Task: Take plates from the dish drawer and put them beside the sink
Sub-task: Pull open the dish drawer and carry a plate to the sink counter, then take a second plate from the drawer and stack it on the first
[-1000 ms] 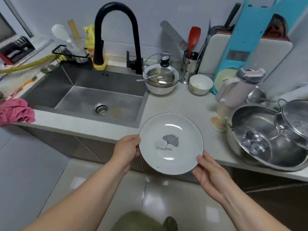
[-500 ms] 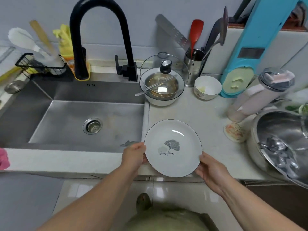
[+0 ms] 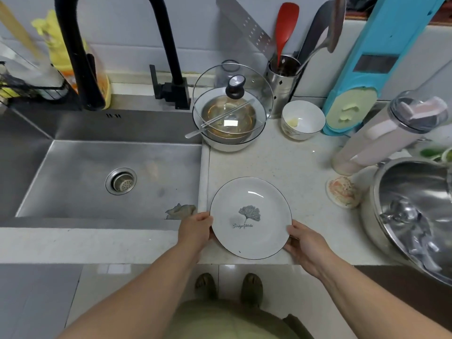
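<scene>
A white plate (image 3: 250,217) with a thin dark rim and a grey ginkgo leaf print sits low over the pale countertop (image 3: 281,162), just right of the steel sink (image 3: 102,177). My left hand (image 3: 195,231) grips its left rim. My right hand (image 3: 305,243) holds its right rim, fingers under the edge. Whether the plate rests fully on the counter I cannot tell. The dish drawer is out of sight.
Behind the plate stand a white bowl with a steel bowl and glass lid (image 3: 230,118), a small white bowl (image 3: 303,121), a utensil holder (image 3: 283,77) and a black faucet (image 3: 80,55). At the right are a large steel pot (image 3: 415,211), a tumbler (image 3: 389,133) and a coaster (image 3: 343,192).
Both hands have carried the plate forward from the counter's front edge over the countertop beside the sink, and lowered it. The camera has moved closer to the counter.
</scene>
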